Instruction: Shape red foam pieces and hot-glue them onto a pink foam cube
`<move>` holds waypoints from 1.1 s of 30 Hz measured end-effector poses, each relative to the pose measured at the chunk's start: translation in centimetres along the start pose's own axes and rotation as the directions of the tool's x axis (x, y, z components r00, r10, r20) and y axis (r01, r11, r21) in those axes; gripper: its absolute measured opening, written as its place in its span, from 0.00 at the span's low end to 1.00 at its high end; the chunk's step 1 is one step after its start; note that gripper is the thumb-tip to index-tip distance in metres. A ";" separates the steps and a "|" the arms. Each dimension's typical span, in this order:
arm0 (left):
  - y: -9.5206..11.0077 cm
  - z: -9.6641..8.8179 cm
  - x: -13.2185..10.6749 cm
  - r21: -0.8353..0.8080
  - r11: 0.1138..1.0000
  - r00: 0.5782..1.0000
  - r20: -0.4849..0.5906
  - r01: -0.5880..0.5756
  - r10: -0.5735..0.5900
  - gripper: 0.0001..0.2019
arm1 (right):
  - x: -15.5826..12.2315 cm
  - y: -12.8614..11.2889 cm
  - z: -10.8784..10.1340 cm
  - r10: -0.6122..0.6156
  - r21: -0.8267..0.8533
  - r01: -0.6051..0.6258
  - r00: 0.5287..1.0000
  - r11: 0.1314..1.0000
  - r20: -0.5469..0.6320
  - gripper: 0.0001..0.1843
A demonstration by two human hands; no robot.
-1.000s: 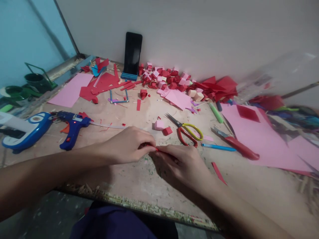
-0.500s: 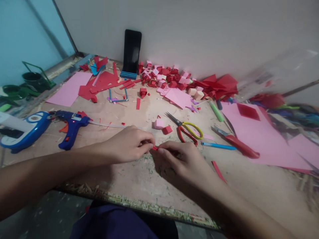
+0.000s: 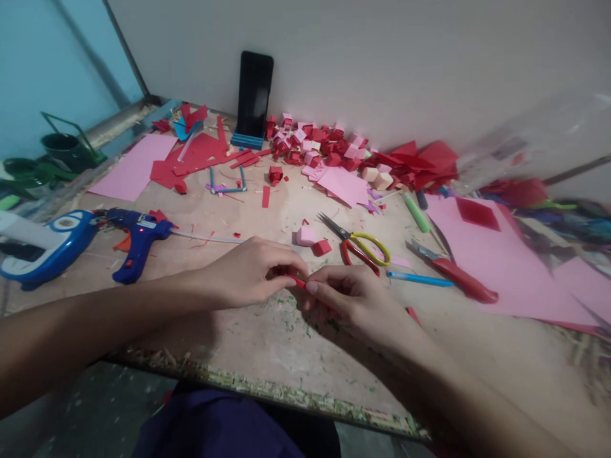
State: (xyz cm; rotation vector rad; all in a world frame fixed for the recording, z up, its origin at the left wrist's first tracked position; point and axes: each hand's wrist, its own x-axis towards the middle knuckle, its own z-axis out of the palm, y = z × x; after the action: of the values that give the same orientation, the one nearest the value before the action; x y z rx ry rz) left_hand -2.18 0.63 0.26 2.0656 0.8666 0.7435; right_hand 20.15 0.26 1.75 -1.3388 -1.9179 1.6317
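Observation:
My left hand (image 3: 251, 270) and my right hand (image 3: 351, 299) meet over the near middle of the wooden table (image 3: 267, 346). Both pinch a small red paper piece (image 3: 299, 282) between their fingertips, fingers closed on it. Most of the piece is hidden by the fingers. Just beyond the hands lie a pink paper cube (image 3: 304, 236), a red paper cube (image 3: 321, 247) and red-and-yellow-handled scissors (image 3: 359, 247).
A blue glue gun (image 3: 136, 238) and a blue-white device (image 3: 45, 245) lie at the left. A heap of red and pink paper cubes (image 3: 315, 147) sits by the wall beside a black phone on a stand (image 3: 254, 98). Pink sheets (image 3: 501, 261), a red-handled cutter (image 3: 458, 280) and a blue pen (image 3: 420, 278) lie at the right.
Both hands have shifted slightly away from me and the fingers have worked the red piece. The view has tilted a little. Nothing else on the table moved.

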 end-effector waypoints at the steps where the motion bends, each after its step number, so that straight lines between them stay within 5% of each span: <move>1: 0.1 0.0 0.0 -0.020 1.000 1.000 0.007 0.019 -0.019 0.08 | 0.0 -0.1 -0.1 -0.004 -0.002 0.004 1.000 1.000 0.002 0.17; 9: 0.3 -0.2 0.3 -0.189 0.947 0.964 0.006 0.261 -0.264 0.08 | -0.3 -0.1 0.2 0.018 -0.049 -0.019 0.999 0.999 -0.030 0.16; 16: 0.4 -0.9 0.2 -0.026 0.988 0.984 -0.085 0.152 -0.153 0.09 | -0.1 -0.5 -0.5 0.043 -0.085 -0.043 0.999 0.995 -0.002 0.15; 23: 0.9 -2.4 0.4 0.072 0.972 0.956 -0.209 0.223 -0.204 0.09 | 0.1 -1.0 -1.6 0.037 -0.124 -0.038 0.999 0.992 -0.008 0.17; 33: 1.0 -1.5 0.2 0.193 0.966 0.985 -0.035 0.171 -0.167 0.07 | 0.0 0.0 -0.7 -0.078 -0.152 0.076 0.997 0.985 -0.005 0.15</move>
State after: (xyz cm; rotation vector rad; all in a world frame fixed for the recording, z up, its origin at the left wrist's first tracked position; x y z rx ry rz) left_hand -2.84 0.92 1.95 2.1238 1.1506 0.6062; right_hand 20.62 0.70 1.93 -1.3083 -2.0968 1.4650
